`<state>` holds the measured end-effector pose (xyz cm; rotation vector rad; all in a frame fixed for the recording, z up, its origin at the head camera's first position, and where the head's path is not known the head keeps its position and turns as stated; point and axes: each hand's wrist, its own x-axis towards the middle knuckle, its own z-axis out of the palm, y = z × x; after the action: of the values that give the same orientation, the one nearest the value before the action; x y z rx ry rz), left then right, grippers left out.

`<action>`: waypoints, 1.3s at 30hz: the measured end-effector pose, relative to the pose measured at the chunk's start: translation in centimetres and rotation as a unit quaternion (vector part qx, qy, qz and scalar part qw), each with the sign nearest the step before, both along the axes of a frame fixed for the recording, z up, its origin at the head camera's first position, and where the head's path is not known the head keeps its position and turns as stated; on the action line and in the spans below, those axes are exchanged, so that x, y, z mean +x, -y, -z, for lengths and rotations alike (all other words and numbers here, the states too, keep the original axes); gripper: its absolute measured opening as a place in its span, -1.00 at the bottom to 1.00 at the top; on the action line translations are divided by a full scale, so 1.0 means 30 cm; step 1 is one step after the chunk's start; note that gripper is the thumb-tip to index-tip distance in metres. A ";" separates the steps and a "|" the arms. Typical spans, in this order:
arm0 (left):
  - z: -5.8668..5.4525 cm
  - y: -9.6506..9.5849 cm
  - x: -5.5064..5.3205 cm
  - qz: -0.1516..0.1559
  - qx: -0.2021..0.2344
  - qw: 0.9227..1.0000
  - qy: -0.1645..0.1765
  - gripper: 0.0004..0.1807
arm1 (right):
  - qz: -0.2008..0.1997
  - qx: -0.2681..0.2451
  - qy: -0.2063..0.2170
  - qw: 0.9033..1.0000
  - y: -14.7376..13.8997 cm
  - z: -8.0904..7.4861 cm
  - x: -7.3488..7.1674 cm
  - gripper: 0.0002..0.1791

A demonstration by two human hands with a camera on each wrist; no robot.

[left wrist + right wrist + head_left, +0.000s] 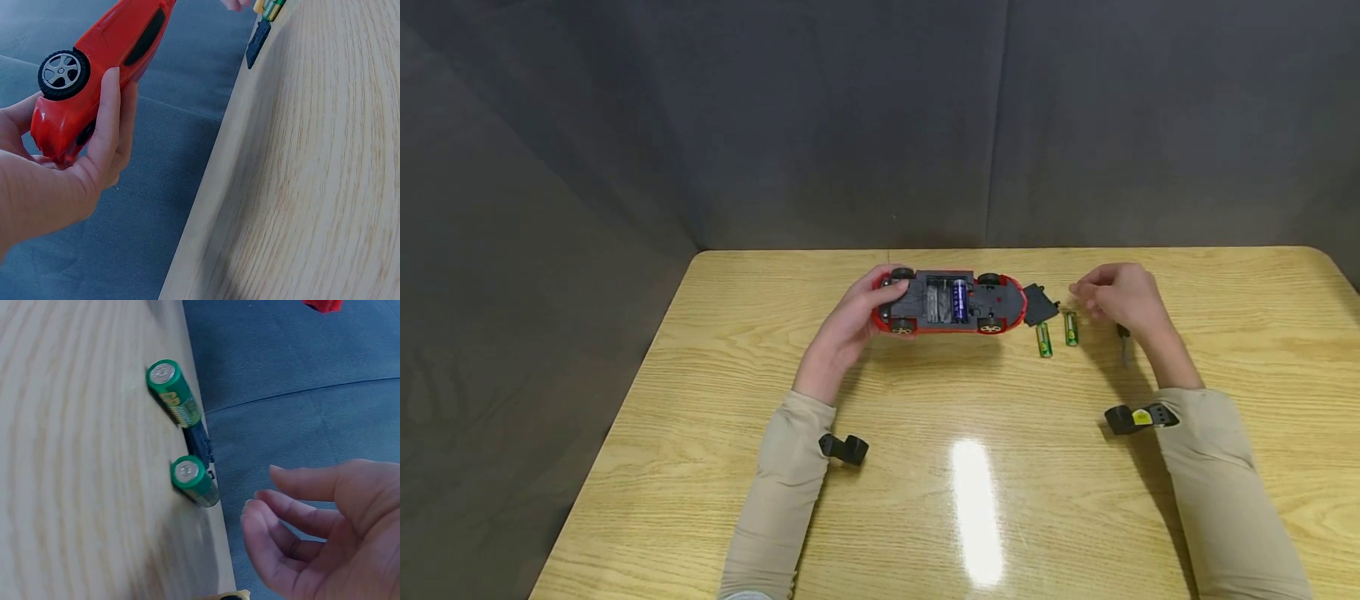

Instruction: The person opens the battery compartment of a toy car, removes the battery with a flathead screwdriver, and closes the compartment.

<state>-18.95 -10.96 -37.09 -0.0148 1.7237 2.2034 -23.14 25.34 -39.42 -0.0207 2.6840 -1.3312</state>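
My left hand [857, 312] grips one end of a red toy car [1011, 300], thumb on its dark underside and fingers round the body. The car is held upside down above the table. A blue battery [959, 301] lies in its uncovered battery compartment, beside darker slots. In the left wrist view, the car's red side and a wheel [63, 75] show. My right hand [1123, 296] hovers at the right with loosely bent fingers and nothing between them. Nearest to it are two green batteries, one [195, 480] close to the fingertips, the other [174, 394] farther off.
A black plastic cover [1040, 305] lies on the wooden table [737, 467] by the batteries. Under the right wrist is a small screwdriver [1124, 346]. A dark cloth [850, 125] hangs behind the table's far edge.
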 end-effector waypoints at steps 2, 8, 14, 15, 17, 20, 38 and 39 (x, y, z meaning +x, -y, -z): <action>-0.002 0.001 0.001 -0.001 0.000 1.000 0.001 -0.65 | 0.007 -0.015 -0.005 1.000 0.001 -0.009 0.001 -0.67; -0.003 0.003 -0.001 -0.002 -0.003 1.000 0.003 -0.63 | 0.012 -0.025 -0.046 0.999 0.007 -0.028 0.001 -0.63; 0.001 0.004 -0.006 0.004 -0.002 1.000 0.000 -0.63 | 0.009 -0.042 -0.073 0.996 0.023 -0.048 0.011 -0.62; 0.001 0.004 -0.007 0.004 -0.002 1.000 0.000 -0.64 | 0.007 -0.044 -0.077 0.996 0.026 -0.052 0.014 -0.62; 0.002 0.004 -0.008 0.004 -0.001 1.000 -0.001 -0.64 | 0.005 -0.047 -0.083 0.995 0.033 -0.062 0.020 -0.62; 0.003 0.004 -0.008 0.004 -0.002 1.000 0.000 -0.63 | 0.002 -0.046 -0.092 0.995 0.044 -0.075 0.030 -0.62; -0.008 -0.001 0.003 0.002 -0.005 1.000 -0.003 -0.64 | -0.002 -0.056 -0.117 0.992 0.079 -0.133 0.065 -0.66; -0.008 0.000 0.002 0.003 -0.005 1.000 -0.003 -0.63 | -0.001 -0.056 -0.117 0.991 0.080 -0.137 0.067 -0.66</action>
<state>-18.88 -10.96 -36.85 -0.0045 1.7362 2.1928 -21.13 22.94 -35.31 -0.2061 2.7894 -1.5687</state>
